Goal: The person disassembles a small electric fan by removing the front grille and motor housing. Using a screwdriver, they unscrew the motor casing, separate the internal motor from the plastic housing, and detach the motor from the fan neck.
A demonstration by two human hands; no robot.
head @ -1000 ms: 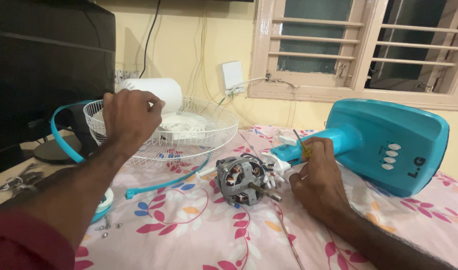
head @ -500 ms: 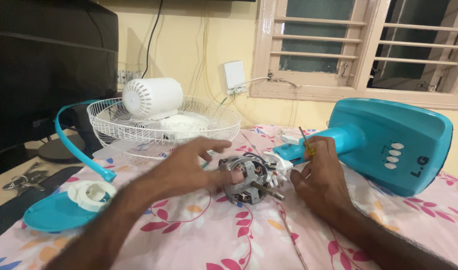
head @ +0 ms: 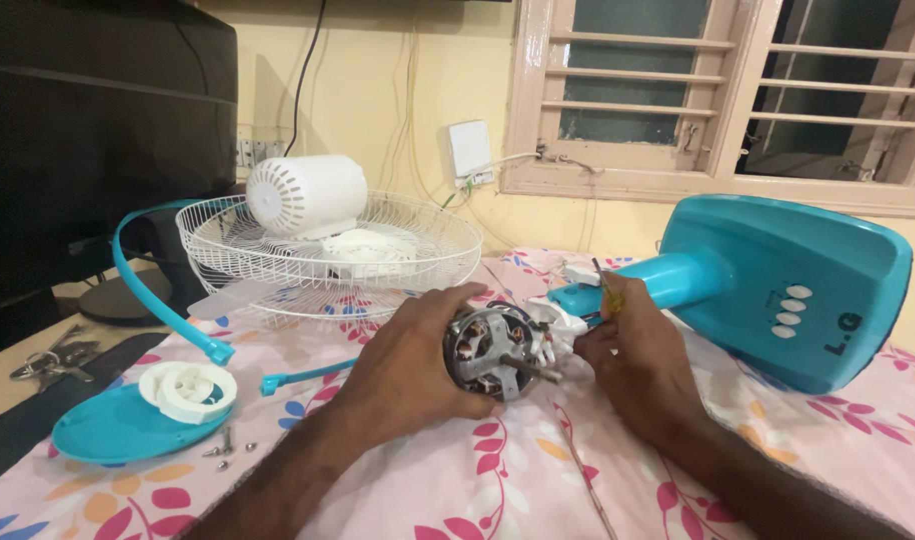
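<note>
Gripping the fan motor (head: 492, 350) at the middle of the flowered cloth (head: 537, 470), the left hand (head: 412, 370) wraps its left side. The right hand (head: 632, 350) pinches a yellow screwdriver (head: 607, 290) just right of it, beside the teal fan base (head: 777, 285). A white wire guard (head: 327, 255) lies far left.

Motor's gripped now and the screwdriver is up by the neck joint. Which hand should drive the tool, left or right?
Right. The right hand already holds the yellow-handled screwdriver beside the teal fan neck, close to the motor's wiring end. The left hand is wrapped around the motor, likely best kept steadying it.
</note>
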